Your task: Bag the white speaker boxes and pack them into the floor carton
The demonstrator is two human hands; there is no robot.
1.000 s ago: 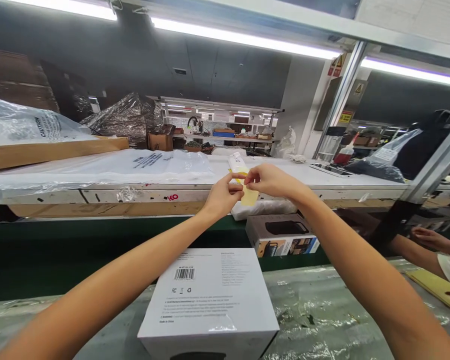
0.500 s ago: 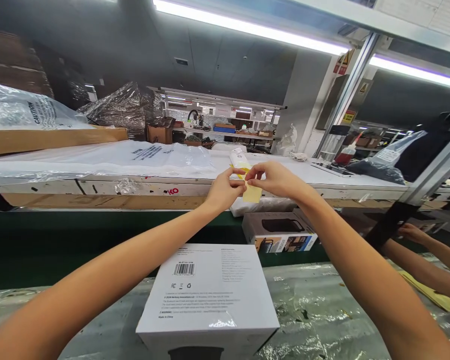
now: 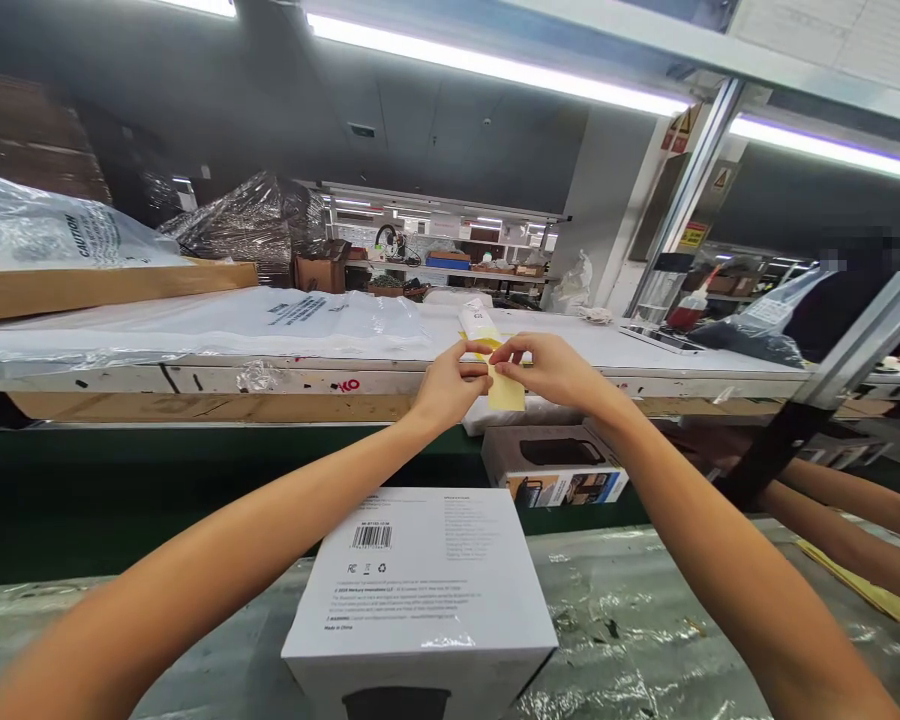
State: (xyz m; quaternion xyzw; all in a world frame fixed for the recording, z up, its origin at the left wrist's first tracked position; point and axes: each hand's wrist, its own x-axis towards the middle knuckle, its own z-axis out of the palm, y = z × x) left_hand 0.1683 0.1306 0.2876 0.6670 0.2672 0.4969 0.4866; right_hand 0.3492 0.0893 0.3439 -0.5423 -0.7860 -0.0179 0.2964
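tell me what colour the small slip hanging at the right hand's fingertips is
The slip is plain pale yellow, shown in the head view.

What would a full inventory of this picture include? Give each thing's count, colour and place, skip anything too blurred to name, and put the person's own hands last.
Yellow slip: one, pale yellow, picture centre
White box: one, white, bottom centre
Printed carton: one, grey-topped, beyond the white box
Shelf: one, white, across the middle
Printed plastic sheeting: white, shelf's left half
Cardboard: brown, left edge
Bottle: one, red contents, shelf's right side
Blue bin: one, blue, background
Light tubes: three, white, overhead
Co-worker's forearms: two, bare, right edge
Left hand: one, bare, at the slip's left edge
Right hand: one, bare, fingers pinching the slip
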